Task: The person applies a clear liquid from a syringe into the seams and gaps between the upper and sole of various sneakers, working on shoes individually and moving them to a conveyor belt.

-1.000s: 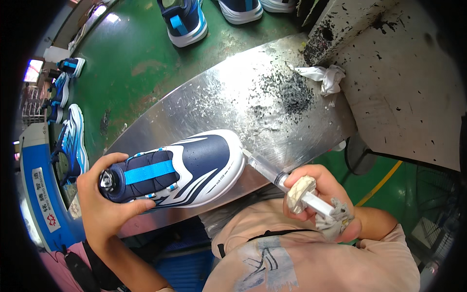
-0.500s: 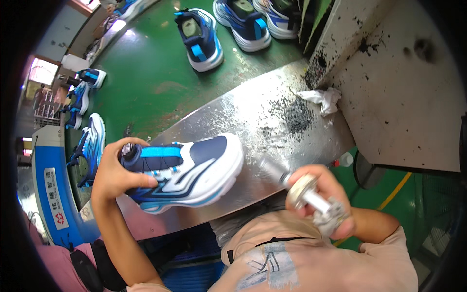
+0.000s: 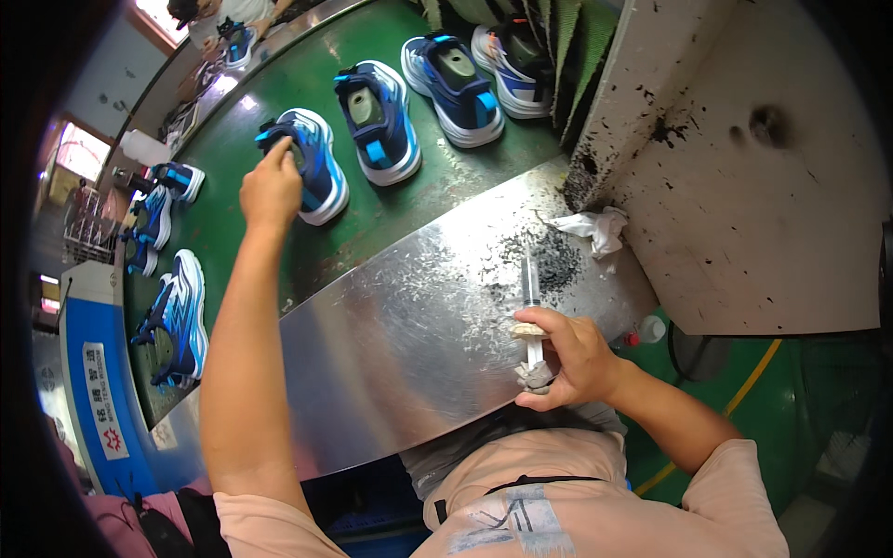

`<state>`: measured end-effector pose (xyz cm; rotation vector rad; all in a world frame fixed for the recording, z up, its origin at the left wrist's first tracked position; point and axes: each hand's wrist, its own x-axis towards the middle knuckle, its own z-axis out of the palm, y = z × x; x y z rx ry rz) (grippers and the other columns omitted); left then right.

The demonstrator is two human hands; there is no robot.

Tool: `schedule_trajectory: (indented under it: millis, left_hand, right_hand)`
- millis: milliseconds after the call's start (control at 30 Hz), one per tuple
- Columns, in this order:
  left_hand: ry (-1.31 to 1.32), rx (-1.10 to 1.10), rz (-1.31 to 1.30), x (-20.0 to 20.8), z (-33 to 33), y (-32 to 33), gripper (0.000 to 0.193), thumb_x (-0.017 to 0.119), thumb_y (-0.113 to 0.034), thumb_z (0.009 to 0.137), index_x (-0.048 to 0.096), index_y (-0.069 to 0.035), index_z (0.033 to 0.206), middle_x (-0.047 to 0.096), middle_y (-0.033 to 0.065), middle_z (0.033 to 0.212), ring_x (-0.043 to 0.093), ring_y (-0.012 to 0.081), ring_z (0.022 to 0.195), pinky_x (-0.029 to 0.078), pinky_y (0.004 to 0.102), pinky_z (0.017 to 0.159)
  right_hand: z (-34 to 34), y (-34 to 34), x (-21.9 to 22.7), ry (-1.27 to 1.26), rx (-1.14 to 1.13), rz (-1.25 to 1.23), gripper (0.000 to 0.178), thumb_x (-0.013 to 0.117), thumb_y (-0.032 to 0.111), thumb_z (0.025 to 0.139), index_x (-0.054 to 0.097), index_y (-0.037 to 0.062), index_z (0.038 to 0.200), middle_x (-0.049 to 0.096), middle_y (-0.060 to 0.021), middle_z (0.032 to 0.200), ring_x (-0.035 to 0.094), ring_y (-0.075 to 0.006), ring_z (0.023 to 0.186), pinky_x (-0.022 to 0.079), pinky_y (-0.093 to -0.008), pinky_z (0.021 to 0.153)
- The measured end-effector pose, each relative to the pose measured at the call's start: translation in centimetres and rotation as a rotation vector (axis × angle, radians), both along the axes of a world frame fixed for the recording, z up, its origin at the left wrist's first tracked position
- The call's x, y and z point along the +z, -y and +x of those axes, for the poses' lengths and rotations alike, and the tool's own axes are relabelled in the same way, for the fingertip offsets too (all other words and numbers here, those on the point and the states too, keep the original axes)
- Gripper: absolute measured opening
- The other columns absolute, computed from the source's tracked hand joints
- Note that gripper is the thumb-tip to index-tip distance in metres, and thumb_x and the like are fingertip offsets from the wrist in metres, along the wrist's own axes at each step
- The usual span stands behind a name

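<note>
My left hand [image 3: 272, 189] reaches over the green surface, its fingers closed at the opening of a blue and white sneaker [image 3: 323, 172] that stands there. Some of the shoe's collar is hidden behind the fingers. In my right hand [image 3: 575, 358] is a clear syringe [image 3: 531, 284] with a white plunger, held over the metal plate [image 3: 391, 349]. Its tip points away from me, above a patch of black smears. Whitish material is wrapped about its finger flange and plunger end.
More sneakers [image 3: 379, 121] stand in a row toward green hanging strips [image 3: 581, 65]; another sneaker [image 3: 177, 316] is at the left. A crumpled white tissue [image 3: 597, 231] lies by the stained beige housing [image 3: 744, 186]. At the far end sits another person [image 3: 223, 19].
The sneaker held up in my left hand is now down on the green surface, farther away. My right hand has moved left over the plate with the syringe, now pointing straight away from me.
</note>
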<state>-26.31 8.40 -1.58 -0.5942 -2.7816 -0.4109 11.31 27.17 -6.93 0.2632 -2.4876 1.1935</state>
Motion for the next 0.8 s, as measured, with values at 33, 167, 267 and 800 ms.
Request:
schedule_trajectory:
  millis: [33, 167, 267, 800]
  left_hand:
    - [-0.025, -0.077, 0.101, 0.0, -1.4, 2.1, 0.038, 0.046, -0.033, 0.095, 0.06, -0.023, 0.129, 0.066, 0.0195, 0.11, 0.063, 0.036, 0.104, 0.048, 0.0401, 0.089]
    - [0.236, -0.194, 0.589, -0.9, -2.5, 7.1, 0.044, 0.059, -0.03, 0.092, 0.057, -0.012, 0.132, 0.066, 0.0159, 0.115, 0.062, 0.0251, 0.107, 0.045, 0.0343, 0.094]
    - [-0.09, -0.099, 0.376, -2.7, -1.8, 15.6, 0.047, 0.066, -0.02, 0.088, 0.055, -0.005, 0.131, 0.058, 0.0166, 0.127, 0.054, 0.026, 0.118, 0.039, 0.036, 0.101]
    - [-0.085, 0.616, 1.249, -7.8, -1.8, 29.8, 0.072, 0.086, -0.014, 0.066, 0.052, 0.007, 0.126, 0.06, 0.0147, 0.12, 0.061, 0.0239, 0.099, 0.051, 0.0363, 0.089]
  right_hand:
    - [-0.3, 0.3, 0.3, -0.01, 0.027, -0.012, 0.083, 0.082, 0.043, 0.067, 0.044, 0.0003, 0.128, 0.063, -0.0179, 0.104, 0.066, -0.0283, 0.077, 0.054, -0.0329, 0.066]
    - [-0.4, 0.2, 0.0, -0.027, 0.036, -0.046, 0.082, 0.083, 0.043, 0.066, 0.046, 0.0007, 0.126, 0.063, -0.017, 0.105, 0.067, -0.0263, 0.075, 0.055, -0.0321, 0.065]
    - [-0.4, 0.1, -0.1, -0.057, 0.026, -0.026, 0.081, 0.082, 0.045, 0.066, 0.048, -0.0003, 0.124, 0.063, -0.017, 0.105, 0.067, -0.0255, 0.075, 0.056, -0.0316, 0.064]
    - [-0.6, 0.6, 0.4, -0.103, 0.008, 0.039, 0.081, 0.082, 0.047, 0.066, 0.049, -0.0025, 0.121, 0.063, -0.0165, 0.099, 0.065, -0.0269, 0.072, 0.054, -0.0319, 0.06]
